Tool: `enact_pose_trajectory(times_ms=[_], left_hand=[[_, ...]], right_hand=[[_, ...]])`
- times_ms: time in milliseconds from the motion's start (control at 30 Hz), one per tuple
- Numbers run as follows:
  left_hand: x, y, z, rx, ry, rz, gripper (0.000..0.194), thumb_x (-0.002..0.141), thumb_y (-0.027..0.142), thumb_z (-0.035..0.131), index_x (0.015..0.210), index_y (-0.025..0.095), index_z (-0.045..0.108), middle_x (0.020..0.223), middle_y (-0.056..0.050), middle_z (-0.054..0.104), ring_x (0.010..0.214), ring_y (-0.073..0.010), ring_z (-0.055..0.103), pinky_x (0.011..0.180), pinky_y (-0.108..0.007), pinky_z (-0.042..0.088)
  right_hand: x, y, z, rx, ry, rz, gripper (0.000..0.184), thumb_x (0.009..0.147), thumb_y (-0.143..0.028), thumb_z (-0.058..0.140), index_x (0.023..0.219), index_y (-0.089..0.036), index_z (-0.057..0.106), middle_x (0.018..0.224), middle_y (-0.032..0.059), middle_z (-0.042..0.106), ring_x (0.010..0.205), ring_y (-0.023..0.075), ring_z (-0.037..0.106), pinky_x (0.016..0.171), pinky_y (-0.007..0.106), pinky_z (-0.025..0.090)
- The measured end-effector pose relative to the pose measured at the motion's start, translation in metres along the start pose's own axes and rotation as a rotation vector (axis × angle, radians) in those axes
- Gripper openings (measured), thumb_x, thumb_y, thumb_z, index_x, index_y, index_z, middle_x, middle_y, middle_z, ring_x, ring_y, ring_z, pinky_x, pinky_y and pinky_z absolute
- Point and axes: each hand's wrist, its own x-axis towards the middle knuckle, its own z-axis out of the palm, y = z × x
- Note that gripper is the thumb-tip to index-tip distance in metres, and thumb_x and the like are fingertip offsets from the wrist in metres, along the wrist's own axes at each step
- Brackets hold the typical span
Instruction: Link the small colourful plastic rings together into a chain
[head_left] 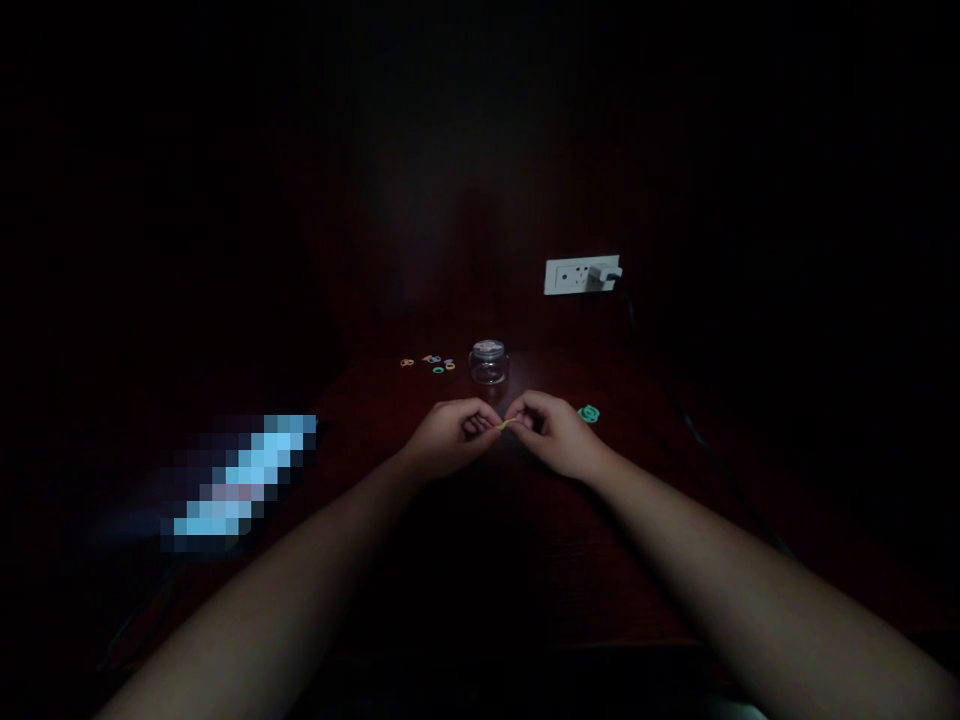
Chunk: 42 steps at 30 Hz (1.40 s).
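A thin, pale-yellow band, small and slightly wavy

Single head-worn camera supplied view. Mounting position: wearer's head, above near edge of desk. Line of sight: forward and down, from near edge toward far edge and wall behind. Forearms extended from lower corners of view; left hand and right hand sat near center, at arm's reach from lens. Near edge crossed low; far edge lay about mid-height. Wall outlet appeared beyond far edge, right of center. Coverage: wide; outer margins too dark to read.
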Motion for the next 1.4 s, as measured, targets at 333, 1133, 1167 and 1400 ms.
enact_pose_trajectory(times_ms=[333, 1133, 1167, 1400], left_hand=[[0.0005, -0.0014, 0.0006, -0.002, 0.037, -0.014, 0.017, 0.076, 0.028, 0.056, 0.08, 0.012, 0.059, 0.07, -0.003, 0.062, 0.061, -0.0085, 0.053, 0.056, -0.02, 0.044], [0.0, 0.0008, -0.0003, 0.03, 0.046, 0.032, 0.013, 0.075, 0.024, 0.056, 0.083, 0.014, 0.059, 0.073, -0.002, 0.061, 0.063, -0.0089, 0.054, 0.058, -0.02, 0.044], [0.0, 0.0007, -0.0004, 0.032, 0.045, 0.033, 0.013, 0.075, 0.024, 0.056, 0.082, 0.014, 0.059, 0.073, -0.002, 0.061, 0.063, -0.0089, 0.054, 0.057, -0.02, 0.044], [0.0006, 0.0003, -0.0008, 0.06, 0.046, 0.021, 0.013, 0.075, 0.025, 0.056, 0.08, 0.013, 0.058, 0.071, -0.002, 0.059, 0.062, -0.0085, 0.051, 0.057, -0.02, 0.043]], right_hand=[[-0.0013, 0.0028, 0.0026, 0.086, -0.049, 0.044, 0.009, 0.073, -0.02, 0.055, 0.08, -0.015, 0.054, 0.062, -0.0024, 0.047, 0.054, 0.0072, 0.041, 0.047, 0.019, 0.032], [-0.0012, 0.0009, 0.0019, 0.063, -0.01, -0.001, 0.009, 0.076, -0.023, 0.053, 0.079, -0.015, 0.056, 0.065, -0.0009, 0.048, 0.056, 0.0087, 0.041, 0.05, 0.021, 0.033], [-0.0012, 0.001, 0.002, 0.067, -0.011, 0.0, 0.009, 0.076, -0.022, 0.053, 0.079, -0.015, 0.056, 0.065, -0.001, 0.048, 0.056, 0.0086, 0.041, 0.049, 0.021, 0.032], [-0.0012, -0.0006, 0.0011, 0.053, -0.009, 0.003, 0.008, 0.076, -0.021, 0.053, 0.078, -0.014, 0.056, 0.066, -0.0006, 0.049, 0.056, 0.0085, 0.041, 0.05, 0.021, 0.033]])
